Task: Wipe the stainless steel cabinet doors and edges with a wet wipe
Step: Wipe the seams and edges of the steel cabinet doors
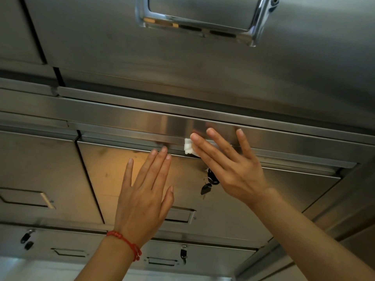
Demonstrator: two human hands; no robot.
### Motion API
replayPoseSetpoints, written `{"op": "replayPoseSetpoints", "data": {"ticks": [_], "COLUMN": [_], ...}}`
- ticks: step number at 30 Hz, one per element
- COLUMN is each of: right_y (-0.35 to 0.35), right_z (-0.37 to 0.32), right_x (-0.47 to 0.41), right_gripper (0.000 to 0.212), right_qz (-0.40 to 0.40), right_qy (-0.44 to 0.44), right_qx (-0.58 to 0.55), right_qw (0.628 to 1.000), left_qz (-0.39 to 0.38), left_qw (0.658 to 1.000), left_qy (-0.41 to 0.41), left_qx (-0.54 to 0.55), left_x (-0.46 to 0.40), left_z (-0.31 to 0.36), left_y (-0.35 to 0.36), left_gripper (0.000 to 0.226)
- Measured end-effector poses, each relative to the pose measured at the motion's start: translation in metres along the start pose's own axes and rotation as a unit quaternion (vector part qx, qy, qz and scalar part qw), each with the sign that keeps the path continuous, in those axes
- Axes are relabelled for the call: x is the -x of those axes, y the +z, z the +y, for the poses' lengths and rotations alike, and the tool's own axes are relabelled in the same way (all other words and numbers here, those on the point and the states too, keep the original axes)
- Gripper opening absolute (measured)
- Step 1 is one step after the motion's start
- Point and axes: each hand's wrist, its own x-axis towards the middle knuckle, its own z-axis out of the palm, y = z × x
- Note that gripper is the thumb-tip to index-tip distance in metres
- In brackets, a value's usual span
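Wet wipe (189, 146) lengthwise along cabinet edge (121, 129)

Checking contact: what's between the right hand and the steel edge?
Head view: the folded white wet wipe lies pressed between the right hand and the cabinet edge.

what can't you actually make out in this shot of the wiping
- White wet wipe: mostly hidden under the right hand in the head view; its extent is unknown.
- Dark keys hanging at the lock: partly covered by the same hand, too small to count.
- Chrome recessed handle above: cut off by the top edge.
- Left hand: palm contact with the stainless steel cabinet door is hidden behind it.
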Motion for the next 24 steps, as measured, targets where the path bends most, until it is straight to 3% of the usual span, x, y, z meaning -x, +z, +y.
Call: {"op": "replayPoseSetpoints", "data": {"ticks": [11,24], "right_y": [-0.005,-0.029], "right_z": [0.005,-0.002], "right_x": [-0.012,-0.023], "right_gripper": [0.036,0.032], "right_qz": [0.020,-0.007], "right_qy": [-0.032,-0.033], "right_qx": [-0.002,-0.103], "right_qw": [0.999,0.994], "left_qz": [-0.005,-0.013], "left_qw": [1.000,0.999], "left_qy": [0.005,0.019], "left_qx": [0.008,0.043], "left_x": [0.001,0.003], "left_z": [-0.011,-0.019], "left_y": [-0.004,-0.016], "left_gripper": [0.055,0.054]}}
